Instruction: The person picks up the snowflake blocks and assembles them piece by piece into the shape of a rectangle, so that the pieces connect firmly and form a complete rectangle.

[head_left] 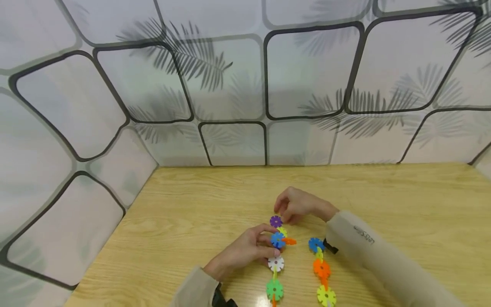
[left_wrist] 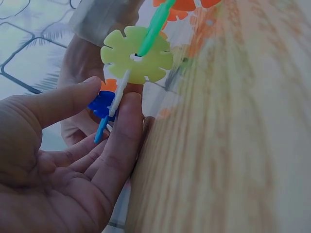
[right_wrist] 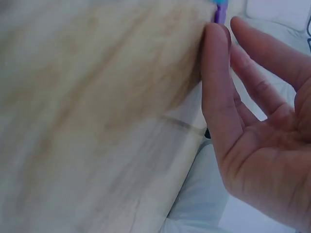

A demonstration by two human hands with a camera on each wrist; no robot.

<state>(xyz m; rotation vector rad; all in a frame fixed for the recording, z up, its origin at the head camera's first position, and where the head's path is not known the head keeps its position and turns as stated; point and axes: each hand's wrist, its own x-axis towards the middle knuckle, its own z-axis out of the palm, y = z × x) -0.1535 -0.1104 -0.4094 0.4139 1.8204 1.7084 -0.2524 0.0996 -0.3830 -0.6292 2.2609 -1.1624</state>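
Observation:
My left hand (head_left: 251, 245) pinches a chain of notched plastic discs near its blue disc (head_left: 278, 240), from which an orange disc (head_left: 290, 241) sticks out sideways. Nearer me, a white disc (head_left: 275, 263) and a green disc (head_left: 274, 290) continue the chain. In the left wrist view, the thumb and index finger of my left hand (left_wrist: 63, 155) close about the blue disc (left_wrist: 102, 104). A purple disc (head_left: 275, 221) forms the far end, beyond a yellow disc (head_left: 282, 231). Beside it is my right hand (head_left: 299, 204); one fingertip meets the purple edge (right_wrist: 220, 13), while the thumb appears slightly apart.
To the right lies a second chain, with a blue disc (head_left: 316, 244), an orange disc (head_left: 321, 268) and a yellow disc (head_left: 326, 296). Both chains are on a wood-grain table (head_left: 184, 204). Patterned panels (head_left: 230, 85) stand behind and at the left.

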